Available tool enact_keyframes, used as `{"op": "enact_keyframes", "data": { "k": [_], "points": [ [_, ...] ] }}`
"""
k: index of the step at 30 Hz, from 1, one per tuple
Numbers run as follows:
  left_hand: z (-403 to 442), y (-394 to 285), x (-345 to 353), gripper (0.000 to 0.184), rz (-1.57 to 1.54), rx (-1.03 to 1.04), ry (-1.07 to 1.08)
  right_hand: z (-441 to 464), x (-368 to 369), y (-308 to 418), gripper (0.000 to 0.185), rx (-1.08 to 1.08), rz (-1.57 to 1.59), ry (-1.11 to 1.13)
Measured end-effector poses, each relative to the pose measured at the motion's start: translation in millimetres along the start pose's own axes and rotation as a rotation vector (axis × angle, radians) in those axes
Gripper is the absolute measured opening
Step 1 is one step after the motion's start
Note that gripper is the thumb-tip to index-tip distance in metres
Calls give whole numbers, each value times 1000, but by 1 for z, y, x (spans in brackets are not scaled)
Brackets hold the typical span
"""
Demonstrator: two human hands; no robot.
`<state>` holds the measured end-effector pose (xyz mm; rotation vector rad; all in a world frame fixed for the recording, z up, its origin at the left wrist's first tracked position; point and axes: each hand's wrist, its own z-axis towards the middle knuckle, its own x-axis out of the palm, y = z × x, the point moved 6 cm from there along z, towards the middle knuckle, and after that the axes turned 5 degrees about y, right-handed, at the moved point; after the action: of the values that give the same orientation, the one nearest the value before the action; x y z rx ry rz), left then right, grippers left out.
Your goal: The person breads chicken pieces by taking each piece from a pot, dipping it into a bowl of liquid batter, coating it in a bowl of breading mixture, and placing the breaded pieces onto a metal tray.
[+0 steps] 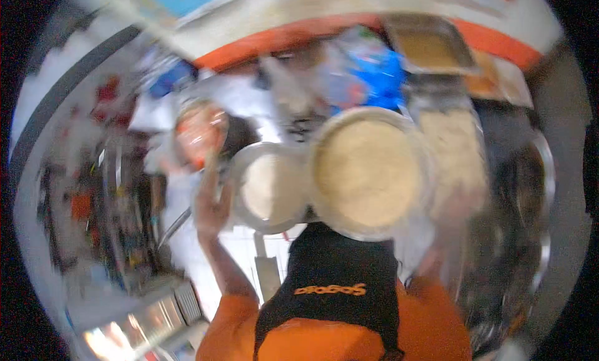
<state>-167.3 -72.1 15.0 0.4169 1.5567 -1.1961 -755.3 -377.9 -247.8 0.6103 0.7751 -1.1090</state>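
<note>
My left hand [213,208] is beside the left rim of a smaller round bowl [236,196] holding white powder [259,186]. Its fingers look stretched out and apart; whether they touch the rim is unclear. Right of that bowl sits a larger round bowl [316,202] filled with a pale yellow, crumbly or floury mass [368,164]. My right hand [458,205] is smeared by motion at the near end of a long tray [479,121] with similar pale contents [450,143]. Its fingers cannot be made out.
Behind the large bowl lies a blue plastic bag [377,77]. A metal pan with brown contents [430,49] stands at the back right. Beyond the small bowl is a clear bag with reddish-orange contents [201,133]. Dark metal trays or pans [499,174] line the right side.
</note>
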Motion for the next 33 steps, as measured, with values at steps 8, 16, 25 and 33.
{"op": "enact_keyframes", "data": {
  "k": [8,16,25,33],
  "points": [
    [101,86,-113,33,221,-37,-203,84,-119,68,60,204,40,-116],
    [200,239,-10,25,587,-38,457,121,-191,77,51,456,-9,38],
    [171,236,-6,22,683,-134,444,105,-224,91,43,540,189,-99],
    [158,219,-25,19,651,-135,361,122,-212,93,43,192,556,-283]
  ]
}}
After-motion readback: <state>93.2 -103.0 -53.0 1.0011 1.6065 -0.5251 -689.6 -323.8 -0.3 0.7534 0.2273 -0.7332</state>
